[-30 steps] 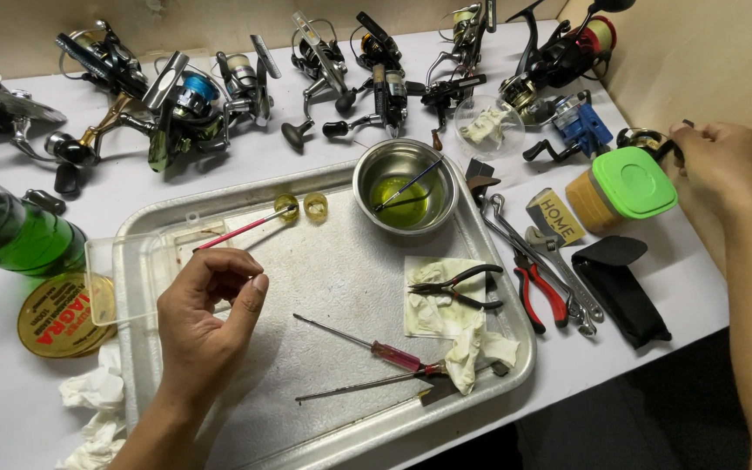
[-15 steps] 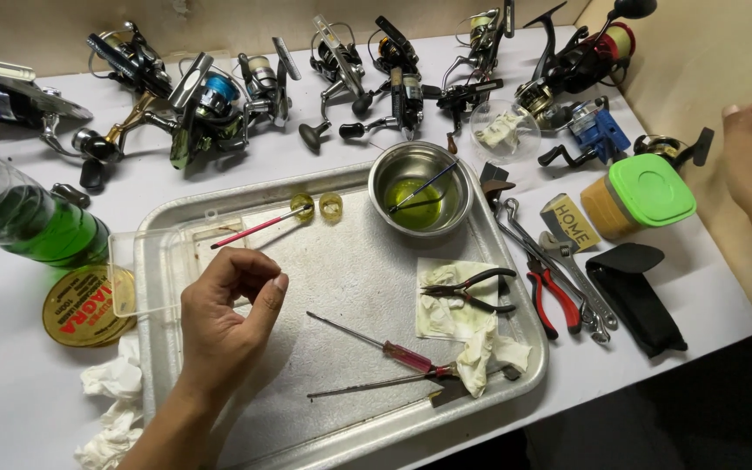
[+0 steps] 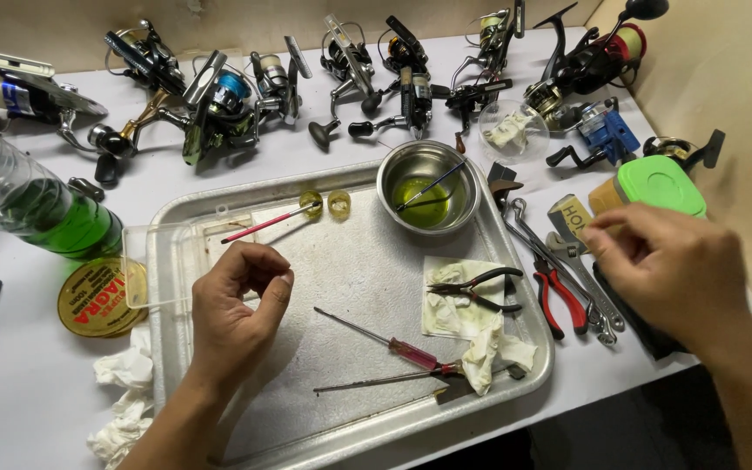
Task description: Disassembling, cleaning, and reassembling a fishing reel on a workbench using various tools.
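Fingertips of the left hand (image 3: 235, 315) are drawn together over the near-left part of the metal tray (image 3: 324, 435), thumb meeting forefinger as if pinching something too small to make out; I cannot tell what, if anything, sits between them. The right hand (image 3: 668, 265) hovers off the tray's right edge, fingers curled loosely with the tips close together, above a red-handled pair of pliers (image 3: 559, 300) and a few spanners (image 3: 567, 261), holding nothing I can see. On the tray, within easy reach of the left hand, lie a red-handled screwdriver (image 3: 393, 344), dark needle-nose pliers (image 3: 472, 287) resting on stained tissue (image 3: 459, 313), and a pink-handled brush (image 3: 263, 224) pointing at two small yellowish rings (image 3: 325, 203). At the tray's far edge a steel bowl (image 3: 428, 184) holds greenish liquid, likely kept close for dipping parts. Left of the tray sit a round yellow tin (image 3: 97, 298) with red lettering and a clear bottle (image 3: 28, 204) of green fluid. A green-lidded tub (image 3: 659, 184) stands right of the tray, and fishing reels (image 3: 219, 96) line the wall beyond.
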